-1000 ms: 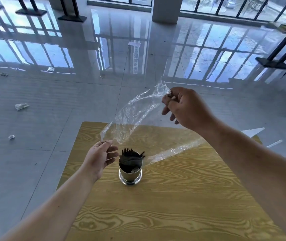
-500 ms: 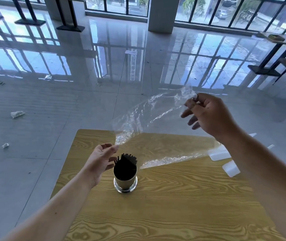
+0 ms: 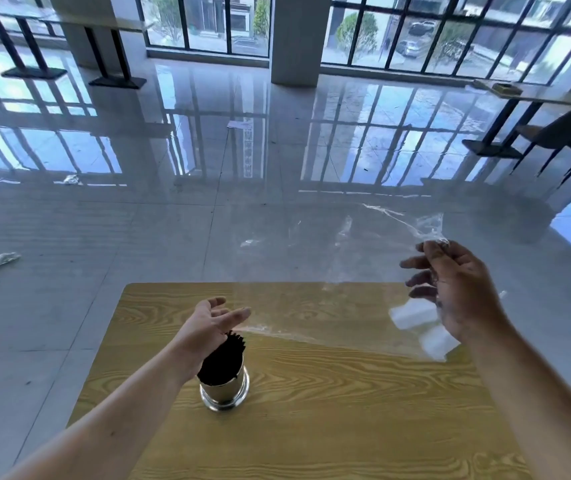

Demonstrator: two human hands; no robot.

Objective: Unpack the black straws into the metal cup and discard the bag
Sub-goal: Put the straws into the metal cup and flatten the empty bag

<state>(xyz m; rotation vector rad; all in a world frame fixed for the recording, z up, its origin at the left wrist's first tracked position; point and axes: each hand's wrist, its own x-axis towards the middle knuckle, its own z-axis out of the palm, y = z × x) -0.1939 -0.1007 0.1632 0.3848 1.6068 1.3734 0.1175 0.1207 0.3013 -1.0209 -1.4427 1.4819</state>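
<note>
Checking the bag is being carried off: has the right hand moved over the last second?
Yes. The right hand, pinching the bag, has swung rightward, away from the metal cup, toward the right edge of the table.

The left hand (image 3: 208, 327) covers part of the black straws (image 3: 225, 360). The clear bag's (image 3: 343, 271) edges are mostly too faint to trace.

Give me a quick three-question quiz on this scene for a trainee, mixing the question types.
1. True or false: the black straws stand in the metal cup.
2. Which hand pinches the clear bag? A: left hand. B: right hand.
3. Fill in: the cup stands on a ___ table.
Key: 1 true; 2 B; 3 wooden.
</note>
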